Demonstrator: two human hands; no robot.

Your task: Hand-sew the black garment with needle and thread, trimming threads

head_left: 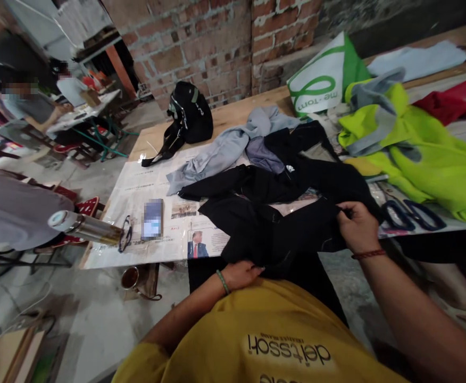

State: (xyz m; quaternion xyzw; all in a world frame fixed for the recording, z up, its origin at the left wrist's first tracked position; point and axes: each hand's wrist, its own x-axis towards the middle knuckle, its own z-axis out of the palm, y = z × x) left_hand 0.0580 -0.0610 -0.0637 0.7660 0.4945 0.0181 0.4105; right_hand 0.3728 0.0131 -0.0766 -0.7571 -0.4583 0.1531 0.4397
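A black garment (252, 226) lies spread across the front of the table, its lower edge hanging at the table's rim. My right hand (358, 226) pinches its right part between thumb and fingers. Down at the front edge, close to my body, my left hand (243, 274) is closed on the same black cloth, its fingertips partly hidden. Just behind lies more black clothing (329, 173) with a small white logo, overlapping a grey garment (233, 141). Dark blue-handled scissors (412, 215) rest to the right of my right hand.
On the newspaper-covered table (127, 186) are a phone (152, 219), a steel bottle (85, 227), a black bag (191, 114), a green-white bag (321, 80) and yellow-green clothing (436, 154). A mug (130, 277) stands below the table's edge. People sit at another table, far left.
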